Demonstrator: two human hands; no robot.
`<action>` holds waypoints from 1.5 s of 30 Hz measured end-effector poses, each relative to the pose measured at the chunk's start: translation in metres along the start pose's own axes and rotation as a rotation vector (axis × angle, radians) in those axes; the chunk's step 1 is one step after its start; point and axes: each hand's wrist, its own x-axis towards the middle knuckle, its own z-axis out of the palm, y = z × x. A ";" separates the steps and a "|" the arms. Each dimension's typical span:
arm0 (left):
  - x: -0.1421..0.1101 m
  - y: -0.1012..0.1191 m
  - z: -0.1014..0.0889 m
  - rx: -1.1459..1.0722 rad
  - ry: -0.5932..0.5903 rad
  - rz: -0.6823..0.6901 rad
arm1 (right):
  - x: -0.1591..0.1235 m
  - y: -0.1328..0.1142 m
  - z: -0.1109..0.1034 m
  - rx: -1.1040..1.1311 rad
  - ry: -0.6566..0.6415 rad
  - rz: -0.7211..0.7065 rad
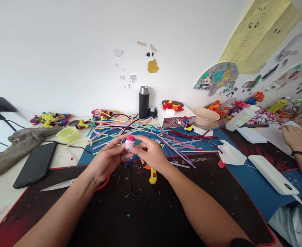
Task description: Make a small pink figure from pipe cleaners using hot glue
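Between my two hands is a small pipe-cleaner figure [129, 143], magenta on top and pale pink below, with a hint of blue at its base. My left hand [112, 151] pinches it from the left with thumb and fingers. From the other side, my right hand [149, 151] grips it with its fingertips closed around it. A yellow glue gun [153, 176] with a dark cord lies on the black mat [109, 219] just below my right hand. Scissors [59, 185] with red handles rest partly hidden beneath my left forearm.
Loose pipe cleaners [171, 140] spread behind my hands. A black thermos [144, 103], a white box [176, 118] and a beige bowl [206, 116] stand by the wall. A phone [35, 164] lies left, a white power bank [273, 175] right. Another person's hand [293, 137] handles paper.
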 end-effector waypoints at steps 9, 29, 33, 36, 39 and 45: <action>-0.004 0.000 0.006 0.066 0.019 0.037 | 0.003 0.001 -0.004 0.016 0.007 0.026; -0.004 0.004 0.004 0.226 -0.006 0.084 | 0.003 0.003 -0.001 0.033 -0.052 0.013; -0.005 0.003 0.002 0.276 -0.024 0.066 | 0.004 0.005 -0.001 -0.033 -0.001 -0.003; -0.006 0.001 0.000 0.299 -0.027 0.068 | 0.004 0.006 -0.003 -0.074 0.024 -0.026; -0.006 0.001 -0.001 0.292 -0.037 0.066 | 0.004 0.006 -0.004 -0.092 0.026 -0.038; -0.008 0.004 0.003 0.263 -0.040 0.065 | 0.004 0.006 -0.006 -0.126 0.018 -0.038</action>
